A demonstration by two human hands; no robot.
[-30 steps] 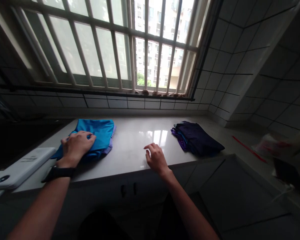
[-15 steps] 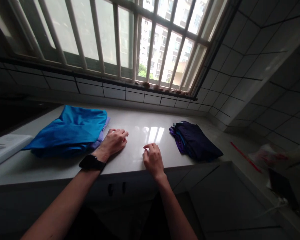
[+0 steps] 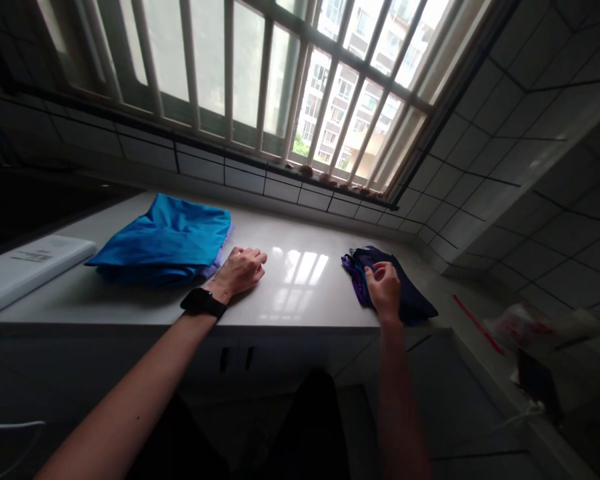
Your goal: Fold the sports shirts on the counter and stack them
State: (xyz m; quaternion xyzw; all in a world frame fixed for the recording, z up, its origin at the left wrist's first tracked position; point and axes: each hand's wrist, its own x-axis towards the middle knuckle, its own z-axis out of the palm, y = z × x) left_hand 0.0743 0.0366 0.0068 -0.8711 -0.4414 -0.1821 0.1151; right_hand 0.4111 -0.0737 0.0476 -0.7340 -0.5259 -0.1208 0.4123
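My left hand (image 3: 243,270) rests on the white countertop (image 3: 280,300) with nothing visible in it; its fingers are loosely bent and a little apart. A black watch is on that wrist. Just left of this hand lies a stack of folded cloth, bright blue (image 3: 180,230) on top, with a lilac piece (image 3: 213,267) showing at its right edge. My right hand (image 3: 386,290) is over a dark navy folded cloth pile (image 3: 413,297), thumb and forefinger apart. Whether it touches the pile I cannot tell. Purple cloth (image 3: 355,277) shows at the pile's left side.
A white flat device (image 3: 35,267) lies at the left end of the counter. Behind is a tiled wall with a barred window (image 3: 260,80). On the right-hand counter are a red strip (image 3: 477,323), a clear plastic bag (image 3: 517,327) and a dark flat object (image 3: 537,383).
My right hand has moved right, from the middle of the counter to over the dark pile. My left hand stays beside the blue stack. The view has shifted slightly.
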